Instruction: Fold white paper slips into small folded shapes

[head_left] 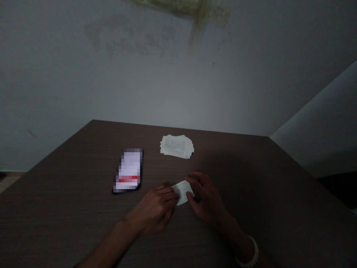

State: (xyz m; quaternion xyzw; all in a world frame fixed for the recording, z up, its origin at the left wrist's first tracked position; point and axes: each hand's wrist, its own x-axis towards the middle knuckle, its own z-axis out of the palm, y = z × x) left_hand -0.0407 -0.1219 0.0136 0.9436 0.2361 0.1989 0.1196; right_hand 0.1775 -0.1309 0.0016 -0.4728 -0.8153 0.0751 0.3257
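Pinching a paper slip [182,192], hands [152,210] rest near a smartphone [128,170] and stack [176,146].

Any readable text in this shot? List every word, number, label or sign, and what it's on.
Small white rectangular paper slip: printed lines, too small to read.
Loose stack of white printed paper slips: printed lines, too small to read.
Black-edged rectangular phone: screen pixelated, red band unreadable.
Nothing legible anywhere.
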